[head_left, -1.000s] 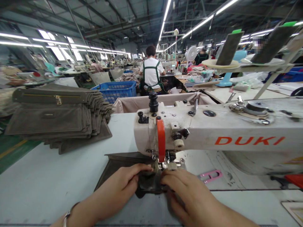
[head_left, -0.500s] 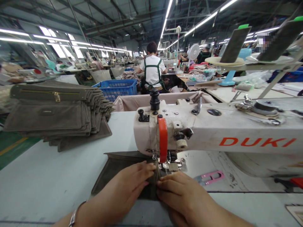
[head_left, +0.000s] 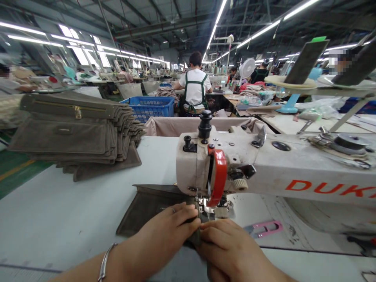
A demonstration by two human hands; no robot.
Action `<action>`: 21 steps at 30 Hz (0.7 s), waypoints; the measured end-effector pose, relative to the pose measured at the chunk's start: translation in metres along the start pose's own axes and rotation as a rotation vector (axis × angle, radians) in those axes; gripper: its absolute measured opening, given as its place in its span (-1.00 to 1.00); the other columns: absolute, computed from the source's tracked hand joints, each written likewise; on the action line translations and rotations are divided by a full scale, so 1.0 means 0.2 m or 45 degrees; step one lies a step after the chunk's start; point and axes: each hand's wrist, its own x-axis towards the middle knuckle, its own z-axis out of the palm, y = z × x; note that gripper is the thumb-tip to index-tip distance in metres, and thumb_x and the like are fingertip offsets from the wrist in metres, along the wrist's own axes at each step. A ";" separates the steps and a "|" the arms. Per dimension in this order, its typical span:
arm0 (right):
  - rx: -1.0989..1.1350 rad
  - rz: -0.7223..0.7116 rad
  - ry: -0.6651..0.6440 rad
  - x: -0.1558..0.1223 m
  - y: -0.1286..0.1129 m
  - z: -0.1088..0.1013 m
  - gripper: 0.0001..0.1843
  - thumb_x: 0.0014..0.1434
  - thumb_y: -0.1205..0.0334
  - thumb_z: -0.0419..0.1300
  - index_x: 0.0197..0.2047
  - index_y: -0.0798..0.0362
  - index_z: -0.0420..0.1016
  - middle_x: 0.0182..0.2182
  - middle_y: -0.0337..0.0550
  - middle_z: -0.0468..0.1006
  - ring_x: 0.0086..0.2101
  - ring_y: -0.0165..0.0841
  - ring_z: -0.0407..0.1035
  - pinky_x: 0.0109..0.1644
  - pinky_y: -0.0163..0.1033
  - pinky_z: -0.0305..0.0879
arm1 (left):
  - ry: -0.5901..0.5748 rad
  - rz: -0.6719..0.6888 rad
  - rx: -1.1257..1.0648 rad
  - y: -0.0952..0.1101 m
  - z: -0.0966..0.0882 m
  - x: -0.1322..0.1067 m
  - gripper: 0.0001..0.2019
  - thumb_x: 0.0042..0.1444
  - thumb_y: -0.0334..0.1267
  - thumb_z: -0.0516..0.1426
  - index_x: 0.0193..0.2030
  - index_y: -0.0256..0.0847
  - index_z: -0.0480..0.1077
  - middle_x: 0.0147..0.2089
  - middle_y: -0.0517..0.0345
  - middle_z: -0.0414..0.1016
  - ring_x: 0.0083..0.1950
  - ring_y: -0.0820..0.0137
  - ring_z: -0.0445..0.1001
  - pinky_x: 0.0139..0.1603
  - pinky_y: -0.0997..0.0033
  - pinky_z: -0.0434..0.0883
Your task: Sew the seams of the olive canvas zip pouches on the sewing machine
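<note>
Both my hands press together on a dark olive fabric piece [head_left: 147, 209] right in front of the presser foot [head_left: 213, 209] of a white DUKI sewing machine [head_left: 264, 168]. My left hand [head_left: 166, 233], a bracelet on its wrist, has its fingers curled, pinching the fabric's raised edge. My right hand [head_left: 226, 248] meets it from the right, fingers bent and gripping the same edge. The fabric lies flat on the pale table [head_left: 58, 219], running back under the machine head with its red guard [head_left: 219, 178].
A tall stack of olive zippered panels [head_left: 76, 133] sits at the table's far left. Pink thread snips [head_left: 264, 228] lie right of the needle. A cloth-lined bin [head_left: 182, 125] and blue basket [head_left: 149, 107] stand behind; a person in a green apron [head_left: 195, 88] sits beyond with their back turned.
My hands have closed in together on the fabric edge and moved up to the presser foot. The view has shifted, so the machine sits further right.
</note>
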 end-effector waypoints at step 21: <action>0.135 0.165 -0.036 0.01 -0.02 -0.11 -0.69 0.19 0.48 0.06 -0.06 0.07 0.51 -0.26 -0.12 0.48 -0.26 -0.27 0.27 -0.17 -0.11 0.22 | 0.183 0.124 -0.153 -0.03 -0.01 -0.03 -0.79 0.34 -0.50 -0.01 0.01 -0.27 0.38 0.05 0.03 0.48 0.05 0.30 0.41 0.15 0.23 0.38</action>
